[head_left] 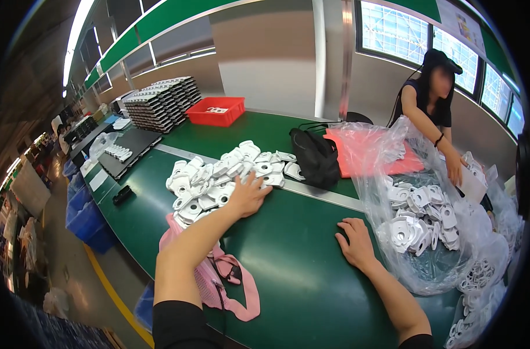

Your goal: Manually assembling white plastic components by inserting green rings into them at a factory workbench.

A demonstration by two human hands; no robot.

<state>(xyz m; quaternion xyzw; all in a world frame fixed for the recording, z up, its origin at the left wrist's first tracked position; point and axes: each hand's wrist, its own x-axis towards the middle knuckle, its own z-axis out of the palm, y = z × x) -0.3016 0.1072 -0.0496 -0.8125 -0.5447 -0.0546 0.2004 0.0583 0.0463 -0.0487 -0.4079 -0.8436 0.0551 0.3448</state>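
My left hand [248, 196] lies with spread fingers at the near right edge of a loose heap of white plastic parts [201, 180], fingertips on or just beside the pieces. These parts are flat and rounded, many with a hole. Farther right, my right hand [357, 243] rests on the green tabletop [300, 250], its fingers stretched out and nothing in it. Just beyond that hand, a clear plastic bag [387, 256] lies open around more of the same white parts [419, 215].
A pink strapped bag [250, 291] lies under my left forearm. Behind the heap are a black bag [314, 157], a red bin [215, 110] and stacked black trays [160, 104]. At the right, a co-worker [430, 99] reaches toward the clear bags. A coral sheet [349, 154] lies nearby.
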